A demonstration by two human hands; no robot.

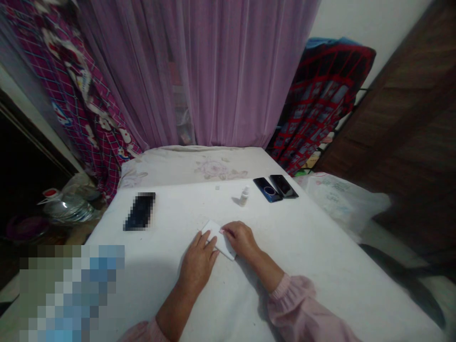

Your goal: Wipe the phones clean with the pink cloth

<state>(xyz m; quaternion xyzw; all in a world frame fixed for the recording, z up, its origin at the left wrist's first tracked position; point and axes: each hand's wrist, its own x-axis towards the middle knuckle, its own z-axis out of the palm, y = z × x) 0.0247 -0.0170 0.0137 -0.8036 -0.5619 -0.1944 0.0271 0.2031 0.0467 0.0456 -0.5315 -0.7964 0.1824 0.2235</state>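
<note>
A flat white rectangular object [225,247], shaped like a phone, lies at an angle on the white-covered table between my hands. My left hand [199,256] rests on its left side with the fingers spread and touching its surface. Over its upper right side is my right hand [242,237], thumb and fingertips pinched together. A tiny pale thing shows at those fingertips, too small to name. Beyond my right hand stands a small bottle [244,196] with a white cap. A little grey square [217,188] sits further back.
Two dark phones [268,189] [284,186] lie side by side at the back right of the table [171,209]. A pixelated dark rectangle [139,212] is at the left. A white plastic bag [342,199] is off the right edge, a water jug [67,206] off the left. Purple curtains [228,71] hang behind.
</note>
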